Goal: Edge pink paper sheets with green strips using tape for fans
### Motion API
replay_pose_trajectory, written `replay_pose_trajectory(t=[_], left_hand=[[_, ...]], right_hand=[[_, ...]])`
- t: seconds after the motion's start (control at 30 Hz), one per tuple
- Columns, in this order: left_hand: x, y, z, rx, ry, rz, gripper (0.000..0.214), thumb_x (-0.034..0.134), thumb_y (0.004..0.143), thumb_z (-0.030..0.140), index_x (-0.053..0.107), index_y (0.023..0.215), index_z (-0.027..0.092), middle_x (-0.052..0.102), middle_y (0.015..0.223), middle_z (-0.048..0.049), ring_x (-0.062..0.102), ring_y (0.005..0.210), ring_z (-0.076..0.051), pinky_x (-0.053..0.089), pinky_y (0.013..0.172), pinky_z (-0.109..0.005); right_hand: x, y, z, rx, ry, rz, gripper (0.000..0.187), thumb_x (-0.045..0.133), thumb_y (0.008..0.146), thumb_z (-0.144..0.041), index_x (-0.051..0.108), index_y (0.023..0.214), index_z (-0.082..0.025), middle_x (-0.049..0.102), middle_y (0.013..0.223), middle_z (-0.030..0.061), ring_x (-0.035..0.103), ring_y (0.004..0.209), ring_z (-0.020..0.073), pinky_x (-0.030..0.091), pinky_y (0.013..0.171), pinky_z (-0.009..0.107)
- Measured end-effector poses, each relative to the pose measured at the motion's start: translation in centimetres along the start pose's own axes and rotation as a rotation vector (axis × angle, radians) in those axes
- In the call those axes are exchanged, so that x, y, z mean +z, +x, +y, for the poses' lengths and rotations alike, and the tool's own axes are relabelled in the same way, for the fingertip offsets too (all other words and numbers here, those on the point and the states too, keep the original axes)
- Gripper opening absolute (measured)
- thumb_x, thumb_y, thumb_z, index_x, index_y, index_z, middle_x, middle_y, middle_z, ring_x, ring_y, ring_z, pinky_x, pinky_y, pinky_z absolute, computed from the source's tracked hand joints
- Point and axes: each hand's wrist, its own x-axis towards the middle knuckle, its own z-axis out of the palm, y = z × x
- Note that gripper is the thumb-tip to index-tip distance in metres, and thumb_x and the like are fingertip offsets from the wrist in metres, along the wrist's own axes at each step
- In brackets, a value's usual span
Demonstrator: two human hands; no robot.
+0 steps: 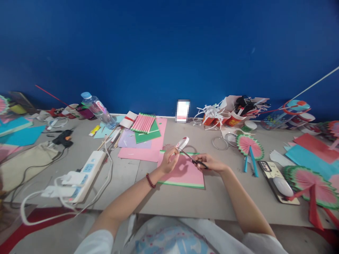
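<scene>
My left hand (pixel 170 160) pinches a roll of white tape (pixel 182 142) above the table, its ring turned up and away from me. In my right hand (pixel 209 163) are black-handled scissors (pixel 199 163), fingers wrapped round the handles. Their metal blades point left and reach to the tape near my left fingertips; whether they touch it I cannot tell. Beneath both hands lies a pink sheet of paper (pixel 182 174) with green strips along its far and near edges. Behind it, a pleated pink and green paper (pixel 144 123) rests on green card (pixel 148 136).
A white power strip (pixel 88 173) with looping cables lies on the left, near a tilted plastic bottle (pixel 99 109). To the right are finished paper fans (pixel 250 146), a phone (pixel 272 176) with a mouse (pixel 283 186) on it, and cups of tools (pixel 235 118).
</scene>
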Motion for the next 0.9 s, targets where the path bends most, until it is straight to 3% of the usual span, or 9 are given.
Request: replay_pose_trajectory(t=[0.9], left_hand=[[-0.03, 0.24, 0.39, -0.004, 0.066, 0.018, 0.029, 0.041, 0.092, 0.036, 0.044, 0.068, 0.02, 0.051, 0.069, -0.0015, 0.047, 0.068, -0.016, 0.042, 0.069, -0.035]], right_hand=[[-0.03, -0.12, 0.16, -0.007, -0.01, -0.024, 0.037, 0.069, 0.074, -0.048, 0.054, 0.08, -0.014, 0.051, 0.055, -0.0047, 0.031, 0.042, 0.003, 0.018, 0.038, 0.018]])
